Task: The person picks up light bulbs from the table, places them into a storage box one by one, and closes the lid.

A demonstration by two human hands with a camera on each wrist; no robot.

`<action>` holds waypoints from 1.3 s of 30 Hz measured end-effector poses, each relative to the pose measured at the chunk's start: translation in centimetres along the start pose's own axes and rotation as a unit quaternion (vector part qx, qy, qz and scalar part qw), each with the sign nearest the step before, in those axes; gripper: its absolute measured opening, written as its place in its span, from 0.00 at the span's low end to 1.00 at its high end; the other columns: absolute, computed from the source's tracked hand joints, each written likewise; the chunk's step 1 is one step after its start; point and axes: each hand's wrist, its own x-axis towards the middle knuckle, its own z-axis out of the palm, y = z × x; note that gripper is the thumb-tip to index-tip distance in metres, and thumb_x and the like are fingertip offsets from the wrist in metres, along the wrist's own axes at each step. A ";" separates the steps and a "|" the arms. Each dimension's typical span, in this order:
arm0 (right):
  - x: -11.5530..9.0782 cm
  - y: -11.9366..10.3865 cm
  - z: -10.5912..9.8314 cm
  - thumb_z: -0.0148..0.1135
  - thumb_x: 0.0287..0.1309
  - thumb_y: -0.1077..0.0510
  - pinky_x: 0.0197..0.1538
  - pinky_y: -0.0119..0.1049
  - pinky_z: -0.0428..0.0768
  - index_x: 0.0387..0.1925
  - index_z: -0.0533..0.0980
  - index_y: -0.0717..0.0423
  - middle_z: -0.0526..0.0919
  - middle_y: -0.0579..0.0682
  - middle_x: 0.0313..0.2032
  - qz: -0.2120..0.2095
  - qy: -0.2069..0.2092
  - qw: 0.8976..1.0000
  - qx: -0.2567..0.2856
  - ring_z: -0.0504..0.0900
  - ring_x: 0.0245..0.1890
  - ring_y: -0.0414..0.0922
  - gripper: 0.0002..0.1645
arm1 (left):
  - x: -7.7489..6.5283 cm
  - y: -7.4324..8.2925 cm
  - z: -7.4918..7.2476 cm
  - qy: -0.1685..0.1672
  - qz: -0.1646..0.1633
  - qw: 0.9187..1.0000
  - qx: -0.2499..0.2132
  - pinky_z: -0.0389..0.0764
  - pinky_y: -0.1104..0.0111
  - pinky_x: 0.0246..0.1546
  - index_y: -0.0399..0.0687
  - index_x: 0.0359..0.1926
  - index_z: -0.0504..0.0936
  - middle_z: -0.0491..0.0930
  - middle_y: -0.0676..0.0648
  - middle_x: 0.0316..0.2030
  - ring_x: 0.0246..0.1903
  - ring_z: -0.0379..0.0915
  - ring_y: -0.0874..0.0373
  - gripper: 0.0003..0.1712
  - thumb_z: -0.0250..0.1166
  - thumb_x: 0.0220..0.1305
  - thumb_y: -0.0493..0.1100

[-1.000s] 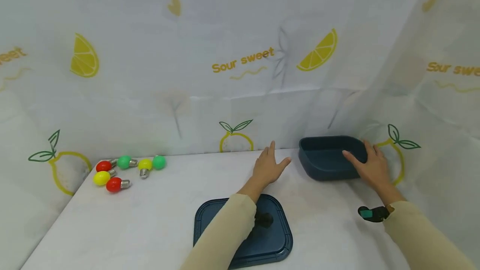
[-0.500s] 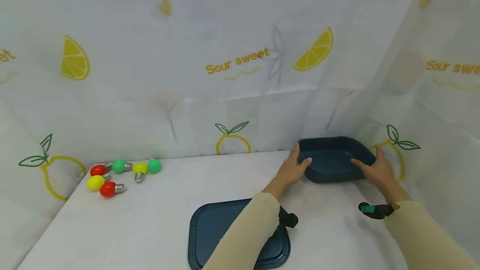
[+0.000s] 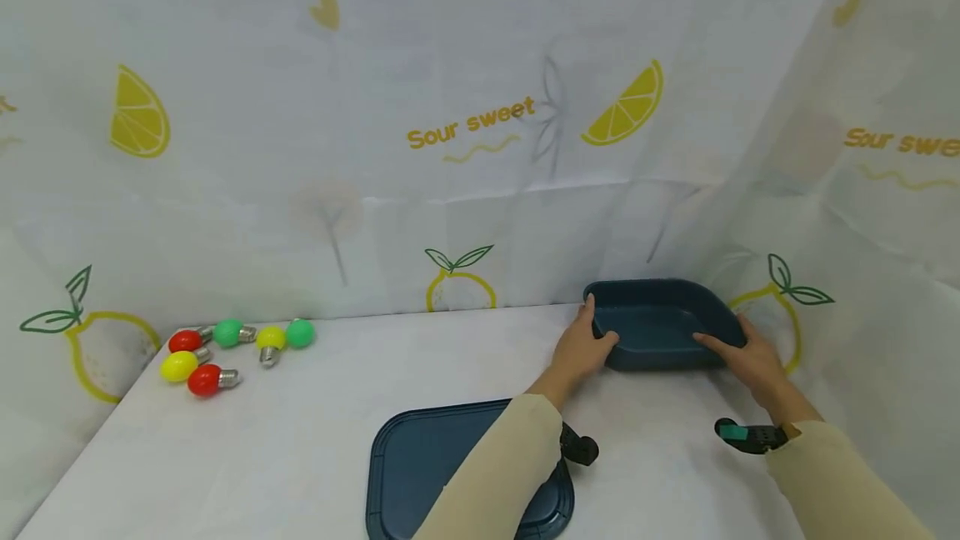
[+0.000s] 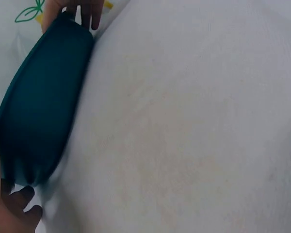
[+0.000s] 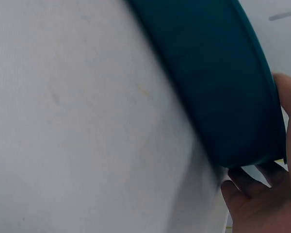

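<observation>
A dark blue plastic tub (image 3: 660, 327), open at the top, is at the back right, by the wall sheet. My left hand (image 3: 576, 352) holds its left end, thumb over the rim and fingers along the outer wall. At the opposite end my right hand (image 3: 756, 361) grips it with the thumb over the rim. In the left wrist view both hands flank the tub (image 4: 43, 92). The right wrist view has the right fingers (image 5: 247, 184) curled under the tub's end. Near the front lies a flat dark blue lid (image 3: 431, 457), partly hidden by the left sleeve.
Several round light bulbs, among them a red bulb (image 3: 204, 380), a yellow bulb (image 3: 180, 367) and a green bulb (image 3: 300, 333), lie in a cluster at the back left. A white sheet (image 3: 480, 148) with lemon prints hangs behind the table and along its sides.
My left hand has moved right, from over the table to the tub's left end. The right hand stays at the right end. The tub has turned slightly, and the head view has shifted a little.
</observation>
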 end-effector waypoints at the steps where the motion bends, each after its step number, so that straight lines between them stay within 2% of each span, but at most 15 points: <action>1: 0.0 0.0 0.0 0.53 0.66 0.29 0.71 0.76 0.51 0.77 0.25 0.63 0.26 0.73 0.76 0.000 -0.007 1.000 -0.001 0.34 0.76 0.76 0.67 | 0.0 0.1 0.0 0.002 -0.004 1.000 -0.002 0.62 0.59 0.77 0.60 0.81 0.47 0.54 0.48 0.80 0.78 0.55 0.54 0.44 0.54 0.70 0.54; 7: -0.1 -0.1 -0.2 0.51 0.64 0.25 0.68 0.78 0.53 0.77 0.23 0.59 0.25 0.77 0.74 -0.010 -0.041 0.998 -0.036 0.35 0.74 0.79 0.69 | -0.3 0.2 -0.6 0.000 -0.027 1.000 0.005 0.61 0.61 0.77 0.60 0.82 0.45 0.52 0.50 0.80 0.78 0.55 0.55 0.42 0.52 0.72 0.52; 12: 0.1 -0.4 0.0 0.49 0.65 0.24 0.66 0.79 0.54 0.77 0.21 0.57 0.28 0.79 0.74 -0.034 -0.072 0.994 -0.075 0.38 0.72 0.82 0.68 | -0.5 -0.4 -1.6 -0.010 -0.025 1.000 0.008 0.59 0.63 0.78 0.61 0.82 0.43 0.51 0.52 0.80 0.78 0.53 0.56 0.41 0.47 0.73 0.52; 18: 0.3 -1.2 0.6 0.51 0.65 0.25 0.65 0.80 0.53 0.75 0.16 0.54 0.23 0.77 0.74 -0.043 -0.118 0.990 -0.071 0.35 0.72 0.82 0.70 | -1.1 -1.0 -2.9 -0.013 -0.027 0.999 0.019 0.59 0.62 0.78 0.62 0.82 0.43 0.52 0.52 0.80 0.78 0.53 0.55 0.40 0.46 0.73 0.52; 26: 0.0 -2.1 1.3 0.55 0.64 0.27 0.63 0.80 0.56 0.76 0.18 0.57 0.27 0.80 0.74 -0.065 -0.124 0.986 -0.096 0.39 0.71 0.82 0.72 | -2.2 -1.7 -4.3 -0.009 -0.027 1.000 -0.008 0.59 0.60 0.78 0.60 0.82 0.43 0.52 0.51 0.80 0.78 0.53 0.55 0.40 0.46 0.73 0.50; 33: -0.4 -3.0 2.1 0.54 0.65 0.27 0.64 0.79 0.57 0.75 0.16 0.57 0.27 0.81 0.73 -0.075 -0.144 0.982 -0.095 0.39 0.71 0.83 0.72 | -2.6 -2.6 -5.5 -0.008 -0.020 1.000 -0.012 0.58 0.58 0.78 0.61 0.82 0.42 0.51 0.52 0.80 0.78 0.52 0.55 0.39 0.44 0.74 0.49; 39: -0.4 -3.9 3.5 0.55 0.65 0.28 0.63 0.78 0.60 0.76 0.18 0.60 0.32 0.81 0.74 -0.103 -0.132 0.980 -0.104 0.45 0.70 0.83 0.71 | -2.8 -3.3 -6.8 -0.004 -0.018 1.000 -0.018 0.58 0.57 0.79 0.60 0.82 0.42 0.51 0.52 0.80 0.78 0.52 0.54 0.39 0.43 0.74 0.49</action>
